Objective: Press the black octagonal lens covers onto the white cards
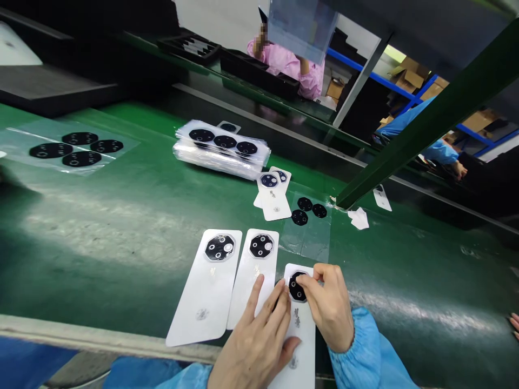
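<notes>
Three white phone back covers lie side by side at the near edge of the green bench. My left hand [259,335] rests flat with its fingers stretched across the right-hand cover [302,337], its fingertips touching the middle cover [253,275]. My right hand [328,308] is closed, its fingertips pressing on the black octagonal lens piece [295,287] at the top of that cover. The left cover [206,289] and the middle one each carry a black octagonal piece with small rings.
A clear film sheet [308,229] with three black octagons lies just beyond the covers. Two more white covers [273,194], a stack of film sheets [221,148] and another sheet [75,147] lie farther off. A green beam [425,116] crosses at right. A person in pink stands behind.
</notes>
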Tool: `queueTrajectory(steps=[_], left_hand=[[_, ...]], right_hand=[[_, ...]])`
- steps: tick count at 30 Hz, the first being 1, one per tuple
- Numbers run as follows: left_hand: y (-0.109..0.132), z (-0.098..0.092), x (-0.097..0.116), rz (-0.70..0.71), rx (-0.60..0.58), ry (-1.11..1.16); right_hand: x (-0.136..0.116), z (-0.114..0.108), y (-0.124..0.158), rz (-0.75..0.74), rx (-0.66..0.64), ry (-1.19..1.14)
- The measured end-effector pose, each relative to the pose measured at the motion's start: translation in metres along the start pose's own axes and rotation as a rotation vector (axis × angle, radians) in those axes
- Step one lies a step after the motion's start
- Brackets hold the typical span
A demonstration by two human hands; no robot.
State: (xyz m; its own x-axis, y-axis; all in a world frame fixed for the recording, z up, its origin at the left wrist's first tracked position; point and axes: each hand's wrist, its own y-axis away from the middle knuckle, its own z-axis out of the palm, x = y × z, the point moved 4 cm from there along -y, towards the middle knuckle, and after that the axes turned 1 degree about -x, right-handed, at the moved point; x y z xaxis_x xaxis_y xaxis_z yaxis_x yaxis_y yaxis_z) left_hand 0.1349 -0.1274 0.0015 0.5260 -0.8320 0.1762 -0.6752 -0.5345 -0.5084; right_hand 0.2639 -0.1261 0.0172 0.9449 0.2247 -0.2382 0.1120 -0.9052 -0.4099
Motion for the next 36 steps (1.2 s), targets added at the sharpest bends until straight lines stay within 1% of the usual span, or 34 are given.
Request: queueTrajectory(steps=[3,8,13,17,20,24,28,29,31,36], left_hand=[[-0.001,-0.001,0.000,-0.002,0.000,-0.012],[-0.003,-0.001,0.000,0.002,0.004,-0.003],[-0.003,-0.003,0.000,-0.006,0.013,-0.001],[-0.005,-0.005,0.001,-0.005,-0.002,-0.014],[-0.006,-0.006,0.001,-0.002,0.009,-0.014],[-0.004,-0.003,0.000,-0.010,0.000,-0.014],[0.000,0.002,-0.002,-0.028,-0.007,0.000],[0.001,0.003,-0.002,-0.028,-0.005,0.001],[0.003,0.004,-0.001,-0.018,0.010,0.006],[0.003,0.003,0.002,0.021,0.022,0.003]], right_hand=[[-0.001,0.002,0.000,-0.023,-0.045,0.025],[-0.002,0.001,-0.002,-0.041,-0.024,0.041],[-0.001,0.002,-0.003,-0.023,-0.046,0.044],[-0.001,0.003,-0.002,-0.042,-0.065,0.035],[0.001,0.003,-0.002,0.002,-0.043,0.004],[0.003,0.001,-0.005,-0.003,-0.058,-0.029],[0.012,-0.011,-0.002,0.128,-0.001,-0.167],[0.012,-0.014,0.000,0.141,0.007,-0.167],[0.011,-0.016,0.006,0.120,0.002,-0.128],[0.004,-0.012,0.018,0.051,0.012,-0.010]])
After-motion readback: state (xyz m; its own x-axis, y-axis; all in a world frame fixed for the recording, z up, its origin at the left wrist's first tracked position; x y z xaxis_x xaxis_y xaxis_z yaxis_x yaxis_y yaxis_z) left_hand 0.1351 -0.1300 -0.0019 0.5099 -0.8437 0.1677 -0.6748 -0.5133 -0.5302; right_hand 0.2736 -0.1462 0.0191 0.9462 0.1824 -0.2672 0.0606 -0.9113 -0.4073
